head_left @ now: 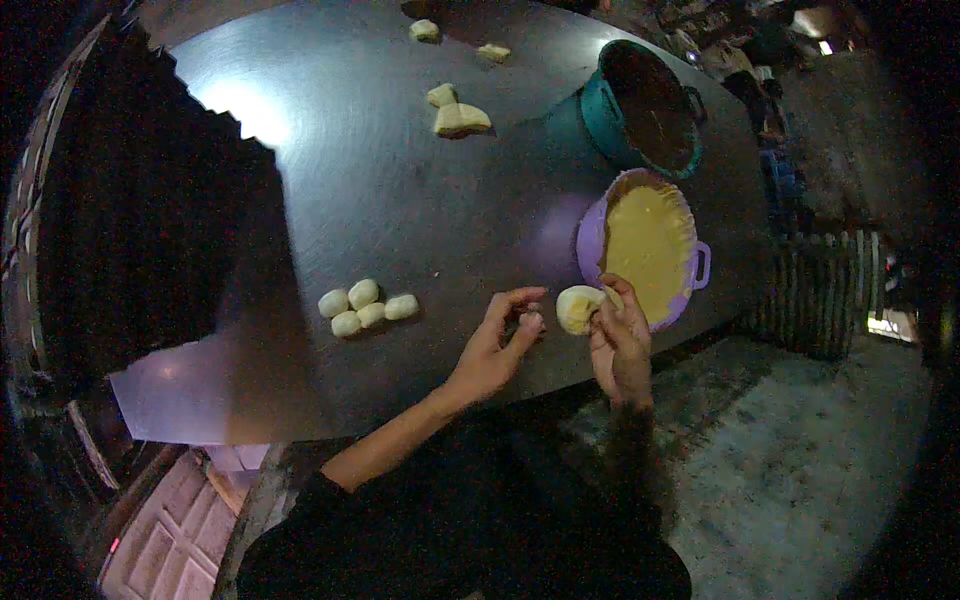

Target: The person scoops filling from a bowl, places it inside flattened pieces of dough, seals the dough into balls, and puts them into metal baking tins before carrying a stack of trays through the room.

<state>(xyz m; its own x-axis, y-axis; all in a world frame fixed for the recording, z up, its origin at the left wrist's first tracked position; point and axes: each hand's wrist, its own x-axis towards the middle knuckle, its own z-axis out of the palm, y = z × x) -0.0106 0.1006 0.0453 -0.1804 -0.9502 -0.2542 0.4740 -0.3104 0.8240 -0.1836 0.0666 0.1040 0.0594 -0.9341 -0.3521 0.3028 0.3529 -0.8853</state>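
Observation:
My right hand [622, 345] pinches a pale round dough piece [576, 310] that has a yellow patch in its middle, at the near rim of a purple basin [592, 240]. Smooth yellow filling [645, 235] fills much of that basin. To the left of the dough piece, my left hand [497, 345] hovers above the table with thumb and fingers curved and apart, holding nothing that I can see. Further left, several smooth dough balls [364, 293] sit together on the metal table [420, 220].
A teal basin [603, 130] with a dark inside stands beyond the purple one. Irregular dough lumps [462, 120] lie at the far middle, with smaller dough pieces [424, 31] behind them. A dark ridged object [150, 200] covers the table's left side.

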